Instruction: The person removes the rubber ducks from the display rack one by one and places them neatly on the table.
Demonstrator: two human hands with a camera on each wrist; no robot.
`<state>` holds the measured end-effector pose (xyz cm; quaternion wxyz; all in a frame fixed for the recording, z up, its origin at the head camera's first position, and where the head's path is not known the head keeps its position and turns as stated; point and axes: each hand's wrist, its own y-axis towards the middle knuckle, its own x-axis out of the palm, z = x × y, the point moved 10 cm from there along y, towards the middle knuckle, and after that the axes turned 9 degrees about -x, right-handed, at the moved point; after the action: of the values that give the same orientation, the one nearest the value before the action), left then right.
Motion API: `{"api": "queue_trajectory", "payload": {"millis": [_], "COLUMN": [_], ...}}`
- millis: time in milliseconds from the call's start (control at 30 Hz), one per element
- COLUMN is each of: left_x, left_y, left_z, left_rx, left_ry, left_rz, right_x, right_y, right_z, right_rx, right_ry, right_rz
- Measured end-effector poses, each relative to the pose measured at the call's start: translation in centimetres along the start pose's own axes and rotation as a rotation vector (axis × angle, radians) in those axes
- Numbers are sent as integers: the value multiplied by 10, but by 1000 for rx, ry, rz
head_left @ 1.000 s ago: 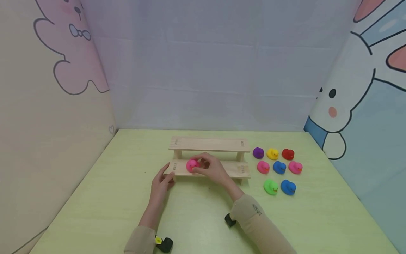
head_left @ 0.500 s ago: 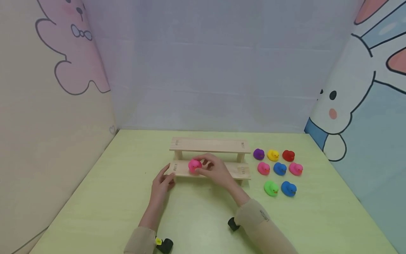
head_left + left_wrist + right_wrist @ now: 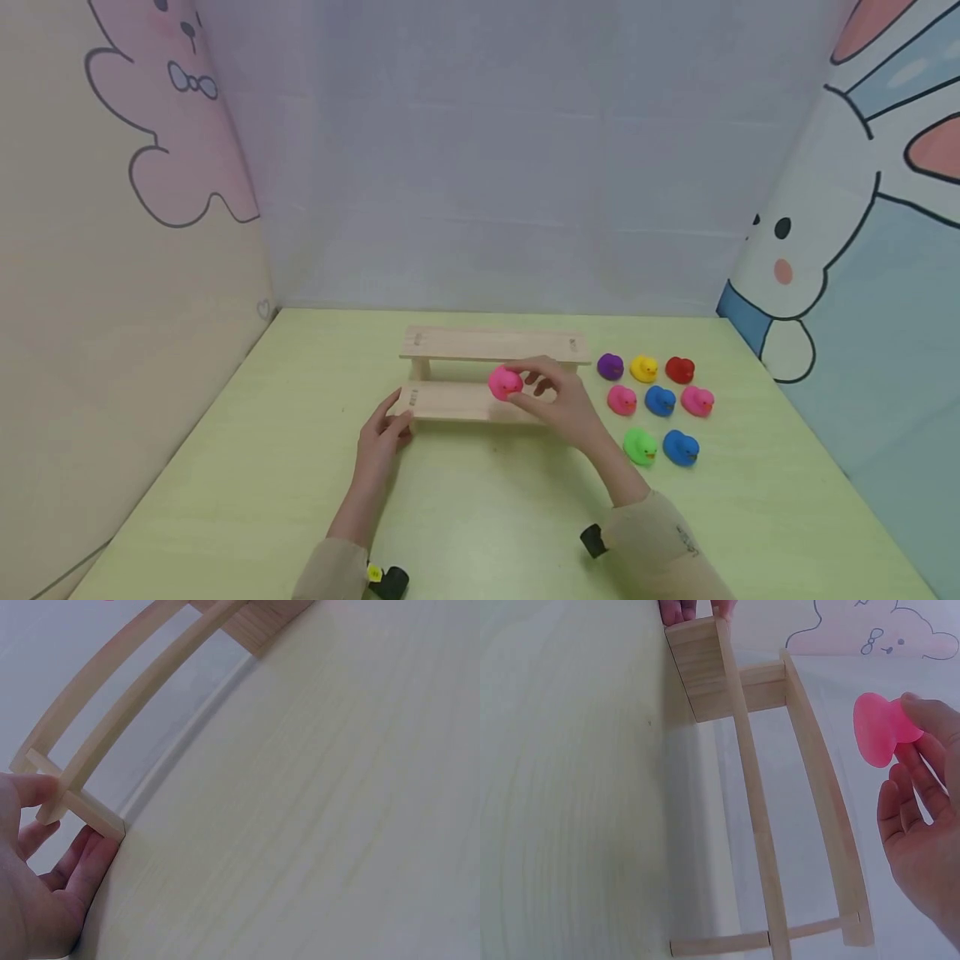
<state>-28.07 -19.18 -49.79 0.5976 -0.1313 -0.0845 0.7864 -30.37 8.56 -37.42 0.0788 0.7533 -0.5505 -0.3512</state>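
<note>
In the head view my right hand (image 3: 564, 402) pinches a pink rubber duck (image 3: 505, 383) between thumb and fingertips, over the lower board of a two-step wooden shelf (image 3: 450, 402). The right wrist view has the pink duck (image 3: 877, 731) raised off the boards, its base facing the camera. My left hand (image 3: 380, 442) grips the shelf's left end. Seen from the left wrist, the fingers of that hand (image 3: 45, 885) lie around the lower board's end (image 3: 64, 784) and against the leg below it. My right hand hides the lower board's right end in the head view.
Right of the shelf, several rubber ducks sit in rows on the pale table (image 3: 247, 467): purple (image 3: 611, 367), yellow (image 3: 643, 368) and red (image 3: 679, 370) at the back, pink and blue ones in the middle, green (image 3: 640, 447) and blue (image 3: 681, 448) in front. Fabric walls stand behind and beside.
My right hand has lifted the pink duck off the lower board's left part and carried it to the right. The left hand has stayed at the shelf's end.
</note>
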Motion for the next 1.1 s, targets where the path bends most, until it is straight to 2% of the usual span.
{"api": "queue_trajectory", "payload": {"millis": [200, 367, 467, 567, 767, 967, 1100], "left_x": [0, 1, 1, 1, 0, 0, 0], "left_y": [0, -13, -10, 2, 2, 1, 1], "left_z": [-1, 13, 9, -2, -2, -2, -2], "left_rx": [-10, -20, -27, -30, -13, -12, -18], "left_ry": [-13, -19, -21, -26, -12, -6, -6], "left_rz": [-17, -30, -26, -15, 0, 8, 7], "right_x": [-32, -59, -77, -94, -122, -145, -158], "right_y": [-12, -26, -36, -44, -62, -74, -85], "right_z": [-3, -5, -6, -5, 0, 1, 8], "right_rx": [15, 39, 32, 28, 84, 63, 101], "right_ry": [-28, -71, -111, -137, -205, -263, -303], "right_rz": [47, 70, 98, 130, 171, 236, 252]}}
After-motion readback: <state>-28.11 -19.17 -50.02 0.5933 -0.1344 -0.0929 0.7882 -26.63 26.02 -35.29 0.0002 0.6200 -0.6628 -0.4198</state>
